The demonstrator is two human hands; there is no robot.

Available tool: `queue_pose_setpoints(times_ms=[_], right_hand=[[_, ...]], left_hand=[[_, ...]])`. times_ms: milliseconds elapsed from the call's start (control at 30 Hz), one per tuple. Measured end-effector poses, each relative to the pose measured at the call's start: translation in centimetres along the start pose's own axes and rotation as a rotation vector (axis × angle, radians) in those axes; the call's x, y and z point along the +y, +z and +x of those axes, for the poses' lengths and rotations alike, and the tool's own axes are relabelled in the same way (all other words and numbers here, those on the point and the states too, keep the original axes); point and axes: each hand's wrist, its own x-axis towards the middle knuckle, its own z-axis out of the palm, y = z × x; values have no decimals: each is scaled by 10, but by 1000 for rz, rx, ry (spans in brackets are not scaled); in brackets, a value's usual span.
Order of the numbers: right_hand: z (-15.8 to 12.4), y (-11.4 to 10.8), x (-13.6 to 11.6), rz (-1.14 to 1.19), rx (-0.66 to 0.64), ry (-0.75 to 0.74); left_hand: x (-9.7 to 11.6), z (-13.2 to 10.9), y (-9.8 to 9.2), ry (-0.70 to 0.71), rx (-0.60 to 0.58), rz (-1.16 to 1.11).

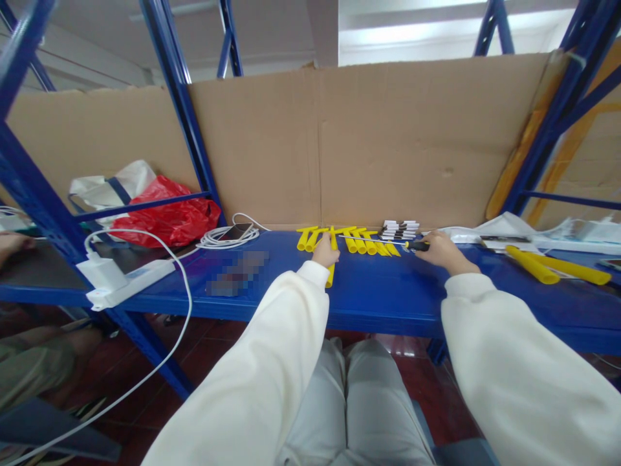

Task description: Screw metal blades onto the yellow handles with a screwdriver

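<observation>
My left hand (322, 252) is closed around a yellow T-shaped plastic tube (330, 277), which stands nearly upright in my view with its lower end towards me. In my right hand (442, 251) is a screwdriver (416, 246) with a black and yellow handle. Its long thin shaft points left, and the tip lies close to the held tube; whether they touch I cannot tell. Several more yellow tubes (359, 246) lie in a row behind the shaft, and others rest just left of my left hand. Behind them sits a stack of small white and black pieces (400, 229).
A cardboard panel (388, 142) backs the blue table (378, 294). At left are a coiled white cable (228, 239), a red plastic bag (165, 210) and a power strip (136, 283). Two long yellow tubes (533, 265) lie at right. Another person's hand (13, 244) shows far left.
</observation>
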Motion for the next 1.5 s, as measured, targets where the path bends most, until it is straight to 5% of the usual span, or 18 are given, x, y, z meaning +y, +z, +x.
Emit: queue_pose_setpoints(times_ms=[500,1067,1500], right_hand=[[-8,-5,-10,-31,-17,253],[-5,0,0,-39,52,60],[-10,-13,-16,-124,-31,109]], left_hand=[[9,-9,-3,2,-13,-1],[8,-8,-1,8,5,14],[10,-9,-2,3,-1,21]])
